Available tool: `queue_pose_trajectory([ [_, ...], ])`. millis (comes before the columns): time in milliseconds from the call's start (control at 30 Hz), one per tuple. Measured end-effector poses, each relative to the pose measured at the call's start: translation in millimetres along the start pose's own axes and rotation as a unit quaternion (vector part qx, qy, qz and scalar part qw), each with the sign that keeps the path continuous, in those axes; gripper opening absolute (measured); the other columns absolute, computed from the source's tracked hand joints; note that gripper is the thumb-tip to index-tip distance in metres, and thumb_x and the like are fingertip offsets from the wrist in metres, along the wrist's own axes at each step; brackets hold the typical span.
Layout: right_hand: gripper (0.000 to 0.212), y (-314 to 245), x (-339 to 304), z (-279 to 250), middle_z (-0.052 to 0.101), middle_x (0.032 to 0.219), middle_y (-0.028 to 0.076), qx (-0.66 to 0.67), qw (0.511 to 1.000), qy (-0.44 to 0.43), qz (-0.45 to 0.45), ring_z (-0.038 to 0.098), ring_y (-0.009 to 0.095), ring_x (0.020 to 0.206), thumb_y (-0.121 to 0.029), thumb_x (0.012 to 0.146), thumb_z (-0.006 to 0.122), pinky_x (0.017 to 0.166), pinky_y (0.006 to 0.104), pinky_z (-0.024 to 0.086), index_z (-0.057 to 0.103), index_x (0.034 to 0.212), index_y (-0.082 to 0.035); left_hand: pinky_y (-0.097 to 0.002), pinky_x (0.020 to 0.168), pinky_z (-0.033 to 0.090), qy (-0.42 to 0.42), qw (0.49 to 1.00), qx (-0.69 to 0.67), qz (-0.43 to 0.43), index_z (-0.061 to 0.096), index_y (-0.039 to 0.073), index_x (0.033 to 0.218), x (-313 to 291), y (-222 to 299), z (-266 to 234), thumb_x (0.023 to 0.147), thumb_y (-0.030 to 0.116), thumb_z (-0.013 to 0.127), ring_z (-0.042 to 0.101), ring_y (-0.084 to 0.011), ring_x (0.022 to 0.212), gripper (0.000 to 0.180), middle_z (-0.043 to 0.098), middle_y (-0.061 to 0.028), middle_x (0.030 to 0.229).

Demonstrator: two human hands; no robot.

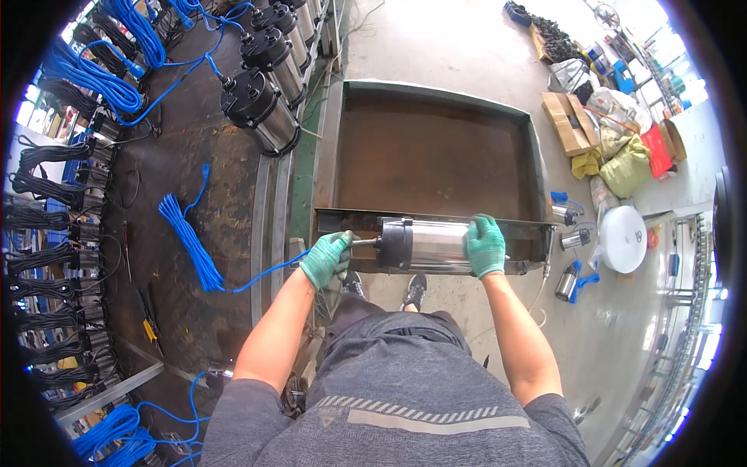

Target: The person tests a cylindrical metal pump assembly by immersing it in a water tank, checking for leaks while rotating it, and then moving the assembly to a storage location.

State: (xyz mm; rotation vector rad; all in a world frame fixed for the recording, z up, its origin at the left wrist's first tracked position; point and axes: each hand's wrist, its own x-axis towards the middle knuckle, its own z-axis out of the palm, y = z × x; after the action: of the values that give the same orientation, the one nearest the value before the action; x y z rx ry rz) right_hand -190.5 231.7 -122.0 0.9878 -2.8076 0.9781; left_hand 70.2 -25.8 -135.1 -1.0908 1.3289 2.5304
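A submersible pump (436, 245) with a steel cylinder body and black end cap lies on its side across the near edge of a metal tank (436, 98). My right hand (486, 246), in a green glove, wraps over the steel body near its right end. To the left of the black cap, my left hand (327, 260), also gloved in green, is closed around a slim grey rod-like piece (363, 243) that reaches to the cap. A blue cable (268, 272) runs from beside my left hand to a bundled blue coil (191, 243) on the dark bench.
Several upright steel pumps (263, 113) stand along the far bench edge. Black cable coils (50, 253) line the left side. Shallow brown liquid or rust covers the tank floor. Small pumps (566, 282), a white round lid (622, 239) and sacks (625, 167) lie at right.
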Motion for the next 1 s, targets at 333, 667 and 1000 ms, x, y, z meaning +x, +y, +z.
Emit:
queue_pose_trajectory([
  [333,0.015,-2,-1,0,0.067,0.106,0.016,-0.005,1.000,0.015,-0.012,0.064,0.037,0.097,-0.013,0.090,0.061,0.087,0.0438,0.051,0.068,0.099,-0.004,-0.0314,0.073,0.053,-0.056,0.993,0.066,0.080,0.051,0.007,0.137,-5,7,-2,0.097,0.023,0.065,0.059,-0.0122,0.078,0.046,0.058,-0.0002,0.092],
  [667,0.015,-2,-1,0,0.067,0.106,0.015,-0.005,1.000,0.010,-0.004,0.063,0.037,0.096,-0.013,0.089,0.061,0.086,0.0442,0.052,0.068,0.099,-0.004,-0.0256,0.077,0.047,-0.024,0.956,0.232,0.177,0.049,0.005,0.139,-4,8,1,0.092,0.014,0.069,0.053,-0.0092,0.086,0.052,0.060,-0.0027,0.101],
  [1000,0.015,0,0,1,0.067,0.104,0.015,-0.010,1.000,0.011,-0.005,0.063,0.037,0.095,-0.013,0.088,0.061,0.086,0.0445,0.051,0.068,0.098,-0.005,-0.0258,0.078,0.051,-0.028,0.967,0.188,0.169,0.058,0.005,0.131,5,-7,-4,0.094,0.023,0.070,0.058,-0.0106,0.085,0.042,0.065,-0.0010,0.106],
])
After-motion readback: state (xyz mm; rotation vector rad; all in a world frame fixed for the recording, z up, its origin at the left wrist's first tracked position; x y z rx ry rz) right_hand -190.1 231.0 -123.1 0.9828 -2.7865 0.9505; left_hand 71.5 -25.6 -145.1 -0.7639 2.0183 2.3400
